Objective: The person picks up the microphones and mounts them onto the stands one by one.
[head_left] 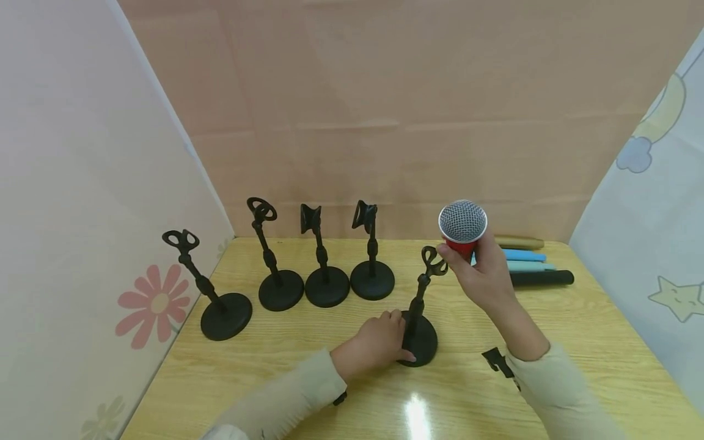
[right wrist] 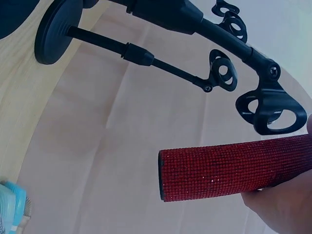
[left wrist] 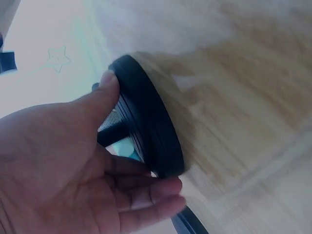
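Observation:
My right hand [head_left: 486, 278] grips a red microphone [right wrist: 229, 168] with a silver mesh head [head_left: 463, 221], up above the table. In the right wrist view its sparkly red handle lies just below the ring-shaped clip [right wrist: 273, 109] of a black microphone stand [head_left: 422, 342], with a gap between them. That stand is upright in front of me on its round base. With thumb and fingers spread round the rim of the base [left wrist: 148, 117], my left hand [head_left: 379, 339] holds it. The palm side of the hand shows in the left wrist view.
Several other black stands [head_left: 327, 287] stand in a row at the back and left. Gold, blue, pale green and black rods [head_left: 541, 278] lie at the back right. A small black clip [head_left: 497, 362] is beside my right sleeve. Walls border the wooden table [head_left: 264, 360].

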Available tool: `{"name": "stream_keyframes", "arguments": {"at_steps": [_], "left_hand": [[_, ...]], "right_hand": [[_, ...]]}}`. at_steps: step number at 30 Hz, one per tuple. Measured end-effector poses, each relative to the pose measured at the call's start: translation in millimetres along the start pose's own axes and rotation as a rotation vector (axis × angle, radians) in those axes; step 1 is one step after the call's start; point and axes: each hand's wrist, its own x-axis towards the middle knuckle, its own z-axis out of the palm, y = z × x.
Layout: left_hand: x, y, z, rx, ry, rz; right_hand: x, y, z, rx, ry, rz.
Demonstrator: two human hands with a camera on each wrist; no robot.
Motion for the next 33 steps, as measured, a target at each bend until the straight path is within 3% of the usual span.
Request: {"name": "stream_keyframes", "arguments": {"at_steps": [7,9,12,17,20,24,33], "left_hand": [[-6.2,10.5,0.1,0.142,0.039,-0.057],[-5.7,9.0,3.2,0.136,0.043,-0.052],[-2.5,0.0,10.2,0.076,0.029,0.0],[5.4,-20.2,17.3,-0.074,-0.014,0.155],[8.9,-24.9,17.4,-0.122,-0.02,0.195],[10.3,-21.1,17.4,-0.083,-0.011,0.172],[4.2,-5.1,16.1,0.071,0.114,0.075]], "right_hand": [[5.2,-7,11,-0.041,-0.03,0.017],[6.7,-7,14,-0.04,-0.029,0.024],[9.0,-7,19,-0.036,-0.043,0.015],[10.7,-6,25,-0.016,-0.043,-0.009],[11.0,-6,28,0.005,-0.041,0.008],[12.5,-5,34,0.024,-0.051,0.031],[15.0,0,57,0.077,0.012,-0.008]]}}
